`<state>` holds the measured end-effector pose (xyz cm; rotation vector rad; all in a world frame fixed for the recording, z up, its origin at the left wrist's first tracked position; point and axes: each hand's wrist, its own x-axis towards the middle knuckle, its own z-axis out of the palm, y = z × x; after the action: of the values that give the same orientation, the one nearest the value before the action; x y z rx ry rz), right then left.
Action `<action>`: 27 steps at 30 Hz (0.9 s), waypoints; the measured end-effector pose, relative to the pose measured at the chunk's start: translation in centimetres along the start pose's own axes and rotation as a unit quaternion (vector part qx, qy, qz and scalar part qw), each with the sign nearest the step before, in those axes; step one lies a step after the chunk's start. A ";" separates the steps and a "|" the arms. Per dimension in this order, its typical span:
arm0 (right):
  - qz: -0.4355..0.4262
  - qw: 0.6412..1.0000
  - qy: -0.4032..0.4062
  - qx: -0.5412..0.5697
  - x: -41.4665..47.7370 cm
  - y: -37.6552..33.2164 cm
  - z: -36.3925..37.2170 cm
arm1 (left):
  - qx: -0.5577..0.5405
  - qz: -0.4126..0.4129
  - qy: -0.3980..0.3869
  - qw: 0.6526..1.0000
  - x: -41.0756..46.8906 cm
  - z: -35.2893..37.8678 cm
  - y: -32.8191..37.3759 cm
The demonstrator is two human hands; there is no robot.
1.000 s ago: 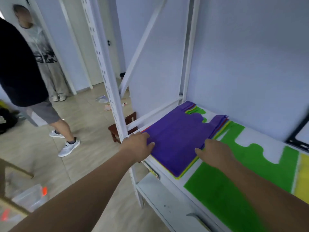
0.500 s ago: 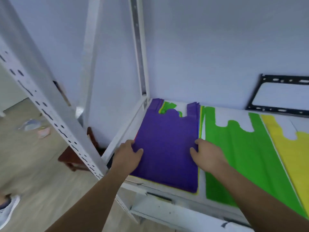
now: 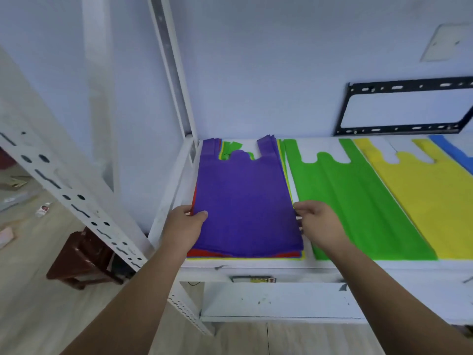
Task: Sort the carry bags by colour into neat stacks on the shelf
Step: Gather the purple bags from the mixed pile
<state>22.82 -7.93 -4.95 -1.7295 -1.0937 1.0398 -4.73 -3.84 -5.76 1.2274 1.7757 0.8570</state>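
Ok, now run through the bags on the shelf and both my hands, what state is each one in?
Mixed stack: purple bag on top, red, yellow and green edges beneath, not sorted.
Left hand: grips the stack's left edge, thumb on top.
Right hand: fingers pinch the stack's right edge.
Green bag: flat, spread right of the stack.
Yellow bag: flat, right of the green.
Blue bag: only a corner in view.

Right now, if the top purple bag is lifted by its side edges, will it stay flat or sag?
Probably sag: the purple bag lies flat like thin cloth, so it is likely light. Layers below may drag along, since the left hand and right hand pinch the many-coloured pile at its edges.
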 end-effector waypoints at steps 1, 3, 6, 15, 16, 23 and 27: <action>0.013 1.000 -0.005 0.016 -0.3 -0.1 0.1 | -0.003 -0.021 -0.017 1.000 0.1 -0.1 -0.2; 0.044 0.997 -0.008 0.062 -0.6 -0.1 0.1 | -0.051 -0.066 -0.043 0.996 0.1 -0.2 -0.5; 0.115 0.979 -0.002 0.168 -1.3 -0.3 0.0 | -0.201 -0.159 -0.063 0.965 -0.3 -0.6 -0.1; 0.173 0.928 -0.088 0.317 -2.4 -0.7 -0.4 | -0.325 -0.227 -0.083 0.914 -0.8 -1.4 0.8; 0.177 0.925 -0.095 0.324 -2.5 -0.8 -0.5 | -0.334 -0.231 -0.092 0.909 -1.0 -1.5 1.0; 0.244 0.896 -0.185 0.320 -2.0 -1.6 -1.5 | -0.343 -0.244 -0.143 0.896 -1.5 -2.0 2.3; 0.244 0.926 -0.160 0.240 -2.0 -1.9 -0.5 | -0.297 -0.230 -0.152 0.914 -2.2 -2.1 2.6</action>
<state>22.28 -9.35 -2.60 -1.4780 -0.5157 1.7845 -5.09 -5.30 -2.02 0.4802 1.3213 0.7875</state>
